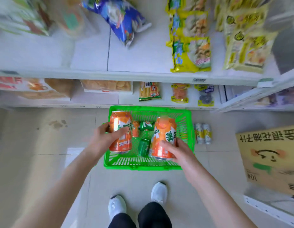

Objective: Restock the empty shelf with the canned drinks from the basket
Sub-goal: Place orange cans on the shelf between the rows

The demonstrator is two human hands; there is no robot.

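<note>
Our left grip (pixel 103 139) is wrapped around an orange can (pixel 120 132). Our right grip (pixel 177 152) is wrapped around a second orange can (pixel 164 137). We hold both over the green basket (pixel 143 167) on the floor, near the shelf (pixel 90 53). Green cans (pixel 143 147) and a small orange can (pixel 135 130) lie inside the basket.

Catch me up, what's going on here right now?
A person stands over the basket on the floor. The left hand grips an orange can, and the right hand grips a second can. Two green cans and a third can lie in the basket. The shelf above shows bare space.
</note>
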